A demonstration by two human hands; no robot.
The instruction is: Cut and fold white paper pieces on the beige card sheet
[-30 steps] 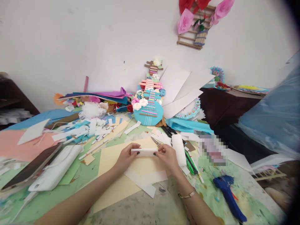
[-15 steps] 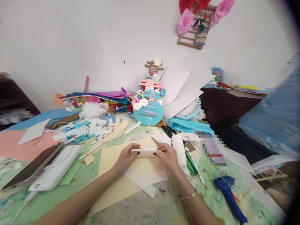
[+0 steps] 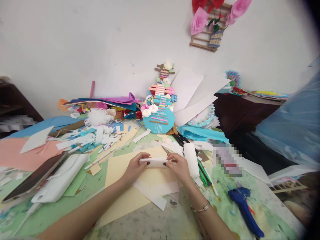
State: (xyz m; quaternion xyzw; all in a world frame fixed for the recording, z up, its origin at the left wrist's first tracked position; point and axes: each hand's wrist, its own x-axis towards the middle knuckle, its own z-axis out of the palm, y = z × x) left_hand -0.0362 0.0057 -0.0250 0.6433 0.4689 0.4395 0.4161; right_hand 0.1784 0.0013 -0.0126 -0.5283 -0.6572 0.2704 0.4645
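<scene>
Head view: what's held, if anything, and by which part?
A white paper strip: its left end in the left hand, its right end in the right hand.

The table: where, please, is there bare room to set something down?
Mostly bare: the near patch between the forearms, below the cream paper; and front left, between the white device and left forearm. Crowded: left rear, beyond the left hand, under paper scraps.

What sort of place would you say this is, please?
Probably a craft workspace: cut paper scraps litter the table, a blue model instrument stands at the back, and what looks like a glue gun lies at the right.
</scene>
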